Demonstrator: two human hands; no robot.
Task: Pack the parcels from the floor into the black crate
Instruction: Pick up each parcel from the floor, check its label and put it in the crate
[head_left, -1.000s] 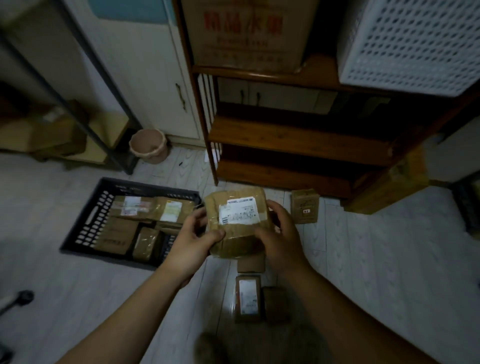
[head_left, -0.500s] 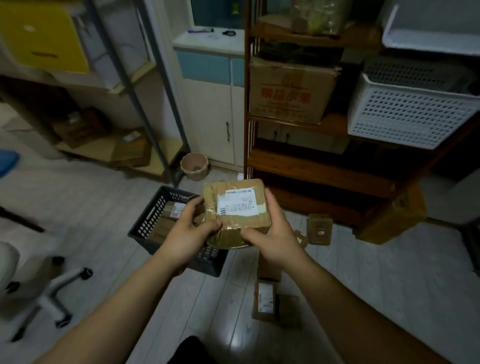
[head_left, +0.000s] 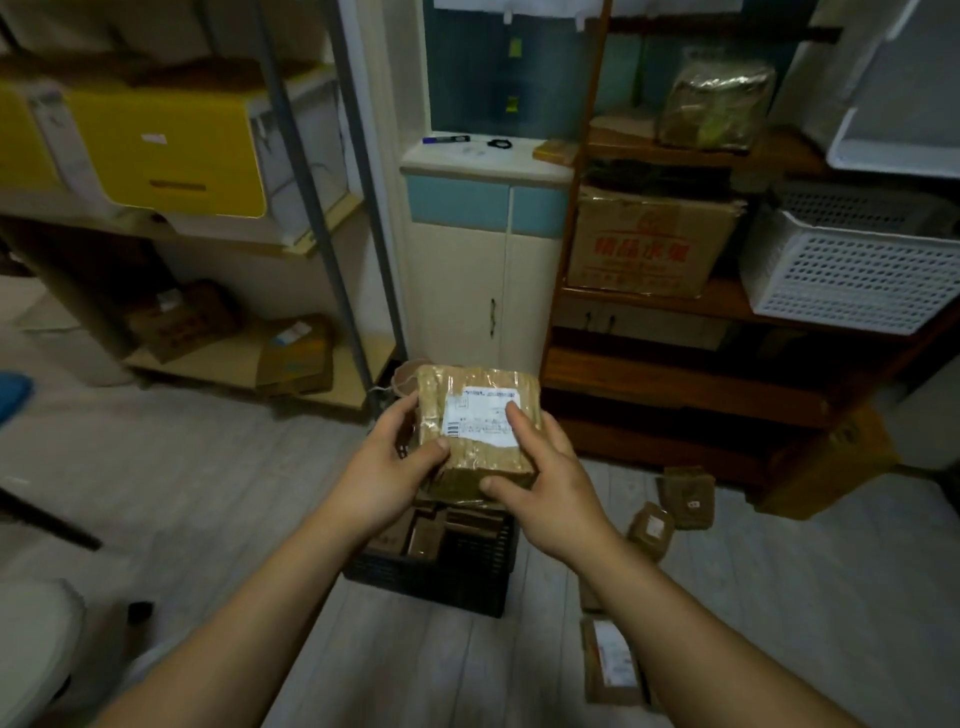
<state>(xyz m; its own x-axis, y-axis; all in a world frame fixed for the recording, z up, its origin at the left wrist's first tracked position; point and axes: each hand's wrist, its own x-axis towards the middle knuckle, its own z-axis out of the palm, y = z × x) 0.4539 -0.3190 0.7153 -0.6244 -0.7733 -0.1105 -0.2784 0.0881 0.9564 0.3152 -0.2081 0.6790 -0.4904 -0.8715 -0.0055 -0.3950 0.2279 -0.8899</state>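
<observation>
While left hand (head_left: 387, 467) and right hand (head_left: 550, 486) clasp the taped parcel (head_left: 475, 415) at centre, the black crate (head_left: 457, 587), at nine o'clock a second ago, now sits beneath it at six o'clock: lowering it in seems next.

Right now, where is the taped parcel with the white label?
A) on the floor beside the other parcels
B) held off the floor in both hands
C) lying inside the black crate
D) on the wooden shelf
B: the left hand and the right hand both hold the parcel in the air, in front of the black crate.
</observation>
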